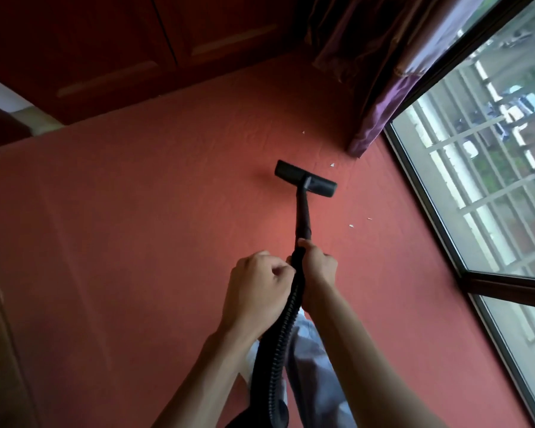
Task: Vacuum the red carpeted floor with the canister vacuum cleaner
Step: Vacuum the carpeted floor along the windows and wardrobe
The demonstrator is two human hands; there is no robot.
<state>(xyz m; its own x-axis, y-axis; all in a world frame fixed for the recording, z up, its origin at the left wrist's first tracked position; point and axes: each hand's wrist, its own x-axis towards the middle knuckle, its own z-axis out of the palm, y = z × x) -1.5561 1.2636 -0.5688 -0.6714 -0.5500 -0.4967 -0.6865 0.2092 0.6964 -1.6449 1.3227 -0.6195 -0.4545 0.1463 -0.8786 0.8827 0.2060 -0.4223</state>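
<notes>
We note daylight entering through the window [491, 186] at right, which brightens the red carpet [368, 242] nearest it and leaves the cabinet fronts [105, 57] and the left edge dim. We observe overall softness, a blurred outdoor view, and wide-angle bending of straight lines toward the corners.

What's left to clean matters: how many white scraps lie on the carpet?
4: a scrap far ahead, one by the nozzle, two right of the wand. More may be hidden.
</notes>
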